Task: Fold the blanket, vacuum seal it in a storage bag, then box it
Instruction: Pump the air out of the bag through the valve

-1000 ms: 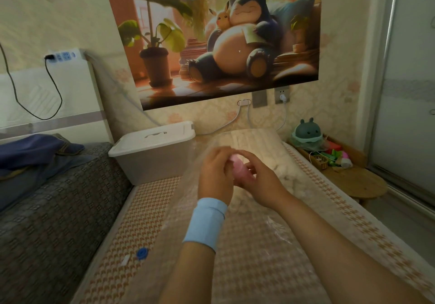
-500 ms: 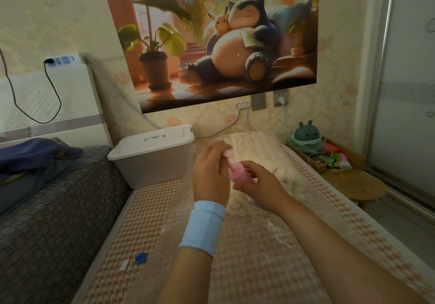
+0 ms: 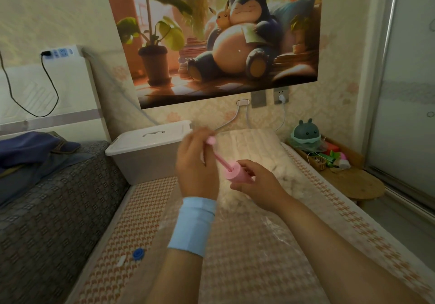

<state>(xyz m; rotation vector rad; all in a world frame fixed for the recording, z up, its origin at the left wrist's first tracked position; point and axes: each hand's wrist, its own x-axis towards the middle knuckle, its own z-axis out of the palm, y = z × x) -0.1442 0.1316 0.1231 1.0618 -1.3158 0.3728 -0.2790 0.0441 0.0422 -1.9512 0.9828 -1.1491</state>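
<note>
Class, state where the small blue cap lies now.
In the head view the blue cap lies low on the left, on the patterned mat, beside a white clip and left of the left forearm.

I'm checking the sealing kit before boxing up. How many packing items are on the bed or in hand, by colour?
Pink: 1, the hand pump
Blue: 1, the round cap
White: 2, the lidded box and the small clip
Clear: 1, the vacuum bag
Total: 5
</note>
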